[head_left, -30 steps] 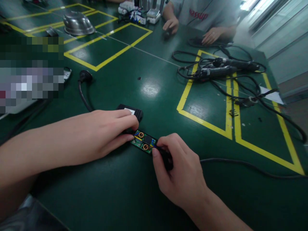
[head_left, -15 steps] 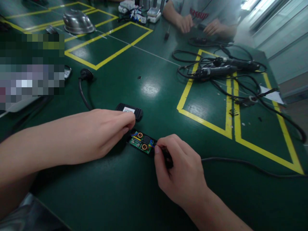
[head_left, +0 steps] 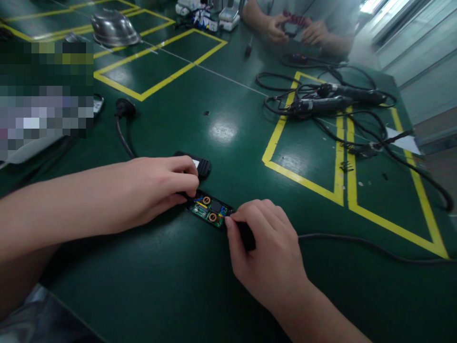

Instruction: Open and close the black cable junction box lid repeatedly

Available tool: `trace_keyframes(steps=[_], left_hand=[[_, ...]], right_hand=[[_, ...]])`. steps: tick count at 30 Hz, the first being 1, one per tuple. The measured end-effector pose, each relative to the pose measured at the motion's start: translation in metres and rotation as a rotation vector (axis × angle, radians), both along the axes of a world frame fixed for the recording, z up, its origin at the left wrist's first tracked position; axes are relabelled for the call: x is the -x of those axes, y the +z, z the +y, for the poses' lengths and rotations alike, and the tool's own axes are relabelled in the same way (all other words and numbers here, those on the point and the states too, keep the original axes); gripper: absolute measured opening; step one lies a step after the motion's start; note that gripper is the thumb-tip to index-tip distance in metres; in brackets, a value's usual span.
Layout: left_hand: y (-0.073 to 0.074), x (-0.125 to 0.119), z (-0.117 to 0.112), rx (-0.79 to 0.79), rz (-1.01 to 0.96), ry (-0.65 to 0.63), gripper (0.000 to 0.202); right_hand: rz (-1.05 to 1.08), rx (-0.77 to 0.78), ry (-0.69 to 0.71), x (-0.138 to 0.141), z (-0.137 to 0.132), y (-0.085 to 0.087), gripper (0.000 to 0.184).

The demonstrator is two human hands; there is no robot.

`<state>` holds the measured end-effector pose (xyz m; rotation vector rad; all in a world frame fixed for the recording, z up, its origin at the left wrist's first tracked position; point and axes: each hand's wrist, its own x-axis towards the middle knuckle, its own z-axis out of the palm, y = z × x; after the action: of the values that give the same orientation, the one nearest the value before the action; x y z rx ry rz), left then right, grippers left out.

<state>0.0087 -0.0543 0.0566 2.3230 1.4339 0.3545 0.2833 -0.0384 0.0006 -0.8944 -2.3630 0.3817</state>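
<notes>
A small green circuit board point(head_left: 209, 210) with two copper coils lies in a black case half on the green table point(head_left: 221, 128). My left hand point(head_left: 157, 188) grips the case's left end with curled fingers. My right hand point(head_left: 266, 252) pinches the black cable end point(head_left: 246, 236) at the board's right edge. A black cable point(head_left: 357, 243) runs off to the right from there. Just behind my left hand lies a black case lid point(head_left: 200, 166) with a white label.
Yellow tape marks boxes on the table. Two electric screwdrivers point(head_left: 328, 100) lie in tangled black cables at the far right. A steel bowl point(head_left: 114, 28) sits far left, a black plug point(head_left: 124, 108) nearer. Across the table another person's hands point(head_left: 296, 31) hold a small item.
My left hand's fingers have shifted onto the left end of the case. The person opposite has lifted both hands together around a small object.
</notes>
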Motion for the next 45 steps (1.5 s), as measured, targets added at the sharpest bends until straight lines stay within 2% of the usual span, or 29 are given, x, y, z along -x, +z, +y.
trace_keyframes(steps=[3,7,11,14,17,20,23,30,34,40,42,45], left_hand=[[-0.001,0.001,0.003,0.032,-0.047,-0.067,0.03],[-0.002,-0.001,0.001,0.007,-0.049,-0.027,0.034],[0.004,-0.006,-0.003,-0.031,-0.006,-0.045,0.036],[0.005,-0.009,-0.002,-0.119,0.015,-0.021,0.03],[-0.002,-0.01,0.003,-0.198,0.067,0.029,0.032],[-0.012,-0.01,0.007,-0.185,0.115,0.077,0.042],[-0.017,-0.008,0.01,-0.128,0.096,0.108,0.042],[-0.022,0.007,0.017,-0.114,0.054,0.188,0.04],[-0.026,0.016,0.025,-0.113,0.074,0.199,0.042],[-0.025,0.008,0.026,-0.138,0.042,0.249,0.043],[-0.022,0.003,0.023,-0.148,0.004,0.223,0.043],[-0.015,-0.004,0.015,-0.134,-0.099,0.084,0.04]], right_hand=[[0.003,0.009,0.006,-0.001,-0.001,0.002,0.026],[-0.001,0.027,0.014,-0.001,-0.001,0.002,0.028],[0.006,0.012,0.02,-0.001,0.001,0.001,0.027],[0.019,-0.011,0.014,-0.001,0.0,0.001,0.018],[0.065,-0.028,0.012,-0.002,0.0,0.003,0.009],[0.127,-0.035,0.036,-0.005,0.0,0.005,0.017],[0.194,-0.03,0.091,-0.008,0.001,0.009,0.023],[0.265,0.014,0.204,-0.015,0.002,0.011,0.033],[0.27,0.049,0.21,-0.018,0.003,0.012,0.035],[0.344,0.156,0.23,-0.018,0.006,0.014,0.039],[0.364,0.185,0.241,-0.017,0.007,0.015,0.038],[0.37,0.193,0.253,-0.017,0.007,0.015,0.036]])
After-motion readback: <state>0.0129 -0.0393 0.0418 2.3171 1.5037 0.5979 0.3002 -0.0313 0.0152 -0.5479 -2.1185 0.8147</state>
